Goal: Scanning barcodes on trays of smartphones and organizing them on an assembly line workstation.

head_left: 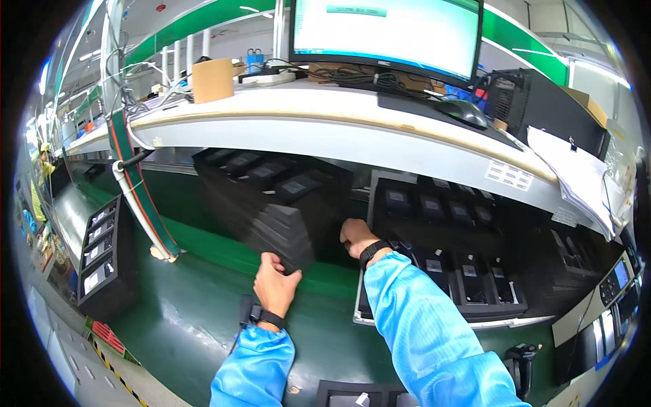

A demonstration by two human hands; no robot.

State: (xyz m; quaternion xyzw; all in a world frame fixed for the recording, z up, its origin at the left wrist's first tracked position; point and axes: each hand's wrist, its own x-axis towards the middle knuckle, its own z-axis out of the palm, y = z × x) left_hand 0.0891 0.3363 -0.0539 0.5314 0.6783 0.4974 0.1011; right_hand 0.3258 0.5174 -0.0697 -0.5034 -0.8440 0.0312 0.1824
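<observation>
Under the shelf, a tall stack of black foam trays [230,197] stands with its near corner toward me, slightly blurred. Flat dark devices lie in the pockets of its top tray. My left hand [274,285] is closed at the lower near corner of this stack, thumb and fingers against the foam. At the stack's right side, by the corner of a metal-edged case [359,313], my right hand [357,236] has its fingers curled. Dark foam and shadow hide what they grip. Trays with devices [468,275] fill the case beside my right forearm.
A white shelf [325,124] overhangs the stacks, carrying a monitor [386,34], a mouse [462,113] and a tape roll [213,80]. A foam tray [102,254] stands at left beside a cabled post [139,183]. A handheld scanner [522,366] lies front right.
</observation>
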